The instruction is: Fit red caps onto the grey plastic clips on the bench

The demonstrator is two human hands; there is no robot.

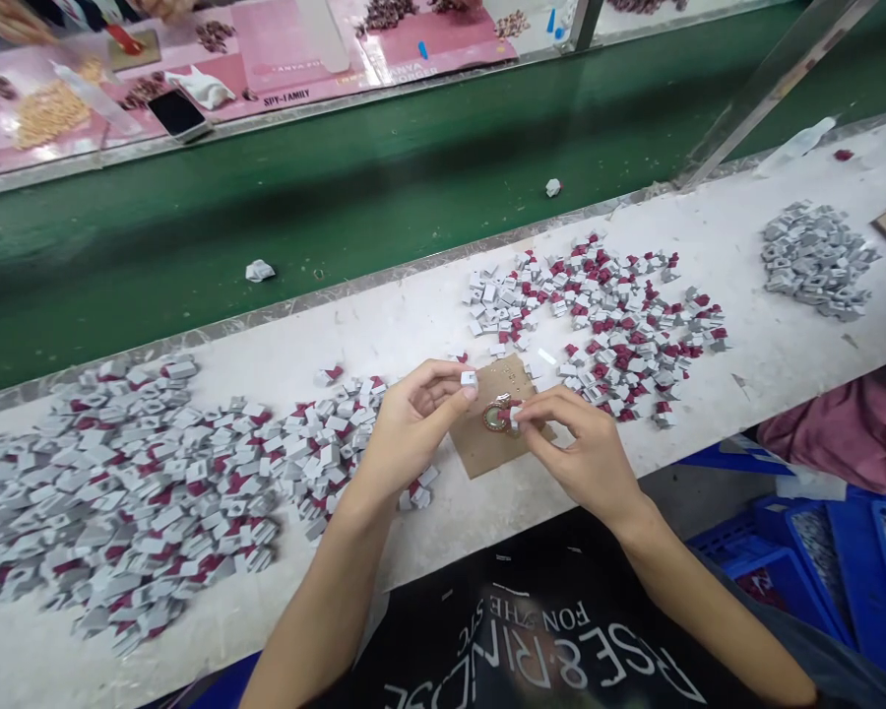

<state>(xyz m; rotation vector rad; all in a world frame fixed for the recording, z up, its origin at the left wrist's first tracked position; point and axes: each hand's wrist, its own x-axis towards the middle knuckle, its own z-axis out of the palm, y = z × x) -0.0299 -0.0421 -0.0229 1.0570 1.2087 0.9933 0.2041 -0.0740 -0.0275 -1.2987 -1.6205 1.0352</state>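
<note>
My left hand pinches a small light-grey plastic piece between thumb and index finger. Opposite it, my right hand has its fingertips closed on a small grey and dark-red plastic piece. That piece is over a round dish with an ornate rim, partly covered by the fingers. The dish rests on a brown cardboard square, where tiny shiny bits lie near the far edge. The two pieces are apart from each other.
Left of my hands spreads a large heap of grey and dark-red pieces; another pile lies beyond my right hand. All-grey pieces are heaped farther right. A green conveyor belt runs behind the table. Blue crates stand below right.
</note>
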